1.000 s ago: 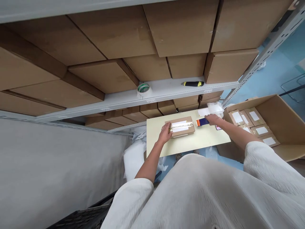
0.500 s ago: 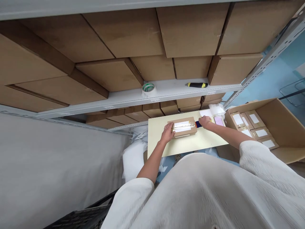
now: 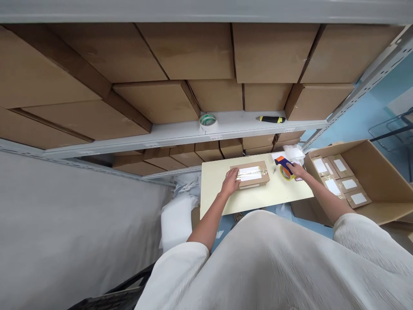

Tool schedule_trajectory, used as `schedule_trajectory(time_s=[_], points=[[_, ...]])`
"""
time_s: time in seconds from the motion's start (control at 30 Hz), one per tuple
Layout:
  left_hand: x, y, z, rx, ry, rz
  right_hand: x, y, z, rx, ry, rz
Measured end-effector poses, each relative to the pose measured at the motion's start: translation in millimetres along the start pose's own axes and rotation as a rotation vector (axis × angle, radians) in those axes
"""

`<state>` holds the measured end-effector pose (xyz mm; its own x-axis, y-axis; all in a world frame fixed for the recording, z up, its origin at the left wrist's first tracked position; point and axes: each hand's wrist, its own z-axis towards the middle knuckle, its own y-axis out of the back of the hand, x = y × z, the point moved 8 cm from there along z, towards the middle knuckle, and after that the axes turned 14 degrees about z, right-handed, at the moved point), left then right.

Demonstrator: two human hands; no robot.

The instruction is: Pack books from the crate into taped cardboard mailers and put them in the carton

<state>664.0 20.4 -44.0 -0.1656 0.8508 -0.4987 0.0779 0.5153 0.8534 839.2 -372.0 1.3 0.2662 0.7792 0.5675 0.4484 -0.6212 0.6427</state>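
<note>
A small cardboard box (image 3: pixel 263 173) with white labels and clear tape across its top lies on the pale yellow board (image 3: pixel 213 202). My left hand (image 3: pixel 230 181) grips its left end, fingers over the top and thumb along the near side. To the right of the box, my right hand (image 3: pixel 296 169) is closed around the handle of a blue and orange tape dispenser (image 3: pixel 283 162). A yellow-edged roll of tape sits in the dispenser, which is apart from the box. Part of a phone-like pink thing shows beneath my right hand.
A large open carton (image 3: pixel 383 172) at the right holds several small labelled boxes. On the shelf edge lie a tape roll (image 3: pixel 208 122) and a black and yellow utility knife (image 3: pixel 271 119), before stacked cartons (image 3: pixel 200 56). White packing foam (image 3: pixel 177 219) hangs left of the board.
My right hand has drawn the tape dispenser off the box's right end, to the right, and turned it. My left hand stays on the box.
</note>
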Motion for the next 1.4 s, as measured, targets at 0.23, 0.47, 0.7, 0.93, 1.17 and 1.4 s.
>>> schedule_trajectory(time_s=[0.23,0.47,0.7,0.93,1.17,1.4], points=[[1.6,-1.1,0.9,-0.051,-0.07,0.003,125.5,6.5,-66.6,0.001,0.461,-0.133],[0.3,-8.6,-0.2,-0.07,-0.064,0.019,287.4,-19.4,-86.9,-0.157,1.085,-0.347],[-2.5,-10.4,-2.3,-0.049,-0.074,0.026,353.0,-40.3,-23.1,-0.214,1.103,-0.391],[-4.3,-15.4,-4.2,-0.042,-0.104,0.07,363.6,-43.7,3.3,-0.241,1.025,-0.449],[-6.4,-13.6,-8.6,-0.085,-0.146,0.038,355.9,-42.5,-33.1,-0.325,1.012,-0.392],[-10.0,-4.8,-15.5,-0.068,-0.115,0.034,241.6,-65.0,-77.0,-0.291,0.876,-0.319]])
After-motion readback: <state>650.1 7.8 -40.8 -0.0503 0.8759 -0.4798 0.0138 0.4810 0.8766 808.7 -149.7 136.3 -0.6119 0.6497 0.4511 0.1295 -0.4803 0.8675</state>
